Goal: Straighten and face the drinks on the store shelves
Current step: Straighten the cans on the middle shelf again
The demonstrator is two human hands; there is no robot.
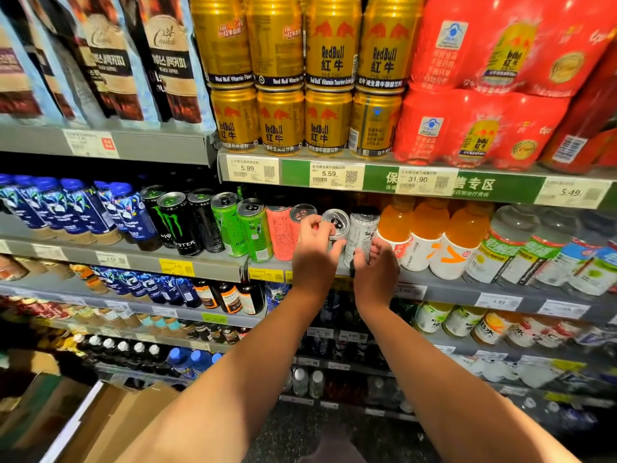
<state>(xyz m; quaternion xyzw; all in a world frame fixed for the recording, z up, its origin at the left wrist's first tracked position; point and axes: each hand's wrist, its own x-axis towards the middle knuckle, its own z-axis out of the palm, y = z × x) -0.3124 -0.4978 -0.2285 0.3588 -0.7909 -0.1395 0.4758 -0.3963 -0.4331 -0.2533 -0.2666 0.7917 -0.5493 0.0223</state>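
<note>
Head view: two tall silver cans are seen on the middle shelf [444,289], between pink cans [278,232] and orange juice bottles [395,235]. The left silver can [337,225] is held by the left hand [315,250], whose grip is curled round its front, thumb against the can's side. The right silver can [362,233] is gripped low down by the right hand [375,267], fingers wrapped round its base. Both cans are stood upright, touching each other. Gold cans [302,95] are stacked two high on the shelf above.
</note>
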